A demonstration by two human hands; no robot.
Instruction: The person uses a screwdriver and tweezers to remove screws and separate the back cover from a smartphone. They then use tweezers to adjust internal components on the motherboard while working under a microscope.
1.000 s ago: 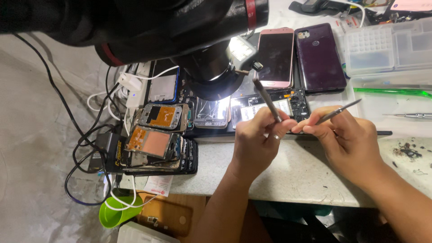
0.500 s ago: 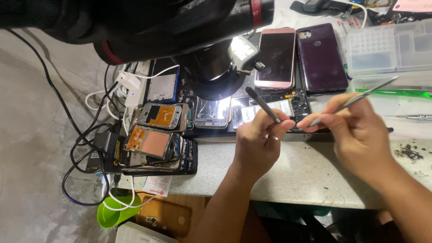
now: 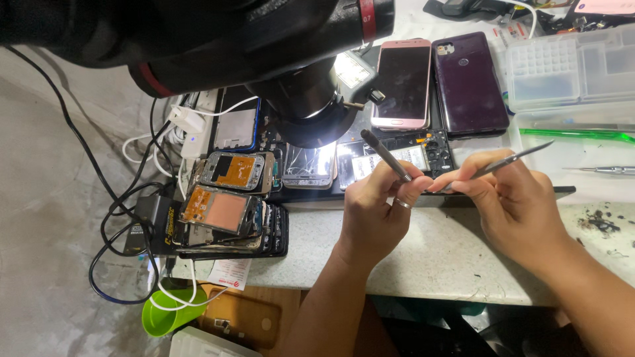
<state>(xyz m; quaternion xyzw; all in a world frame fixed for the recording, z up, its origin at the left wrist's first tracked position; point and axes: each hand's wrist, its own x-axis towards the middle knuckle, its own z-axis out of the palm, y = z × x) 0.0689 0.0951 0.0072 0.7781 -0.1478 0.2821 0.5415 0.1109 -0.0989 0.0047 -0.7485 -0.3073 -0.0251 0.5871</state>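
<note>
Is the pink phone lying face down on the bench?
No, the pink phone lies face up, its dark screen showing, beside the purple phone that is turned back side up.

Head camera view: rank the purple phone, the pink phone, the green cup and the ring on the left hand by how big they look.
1. Purple phone, largest.
2. Pink phone, only slightly smaller; both lie side by side.
3. Green cup, partly hidden, so unsure.
4. Ring, smallest.

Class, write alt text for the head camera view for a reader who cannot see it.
Two bare hands meet over a white worktop: the left hand holds a grey screwdriver, the right hand thin metal tweezers. Behind them lie an opened phone, stacked phone frames and a lit microscope.
</note>
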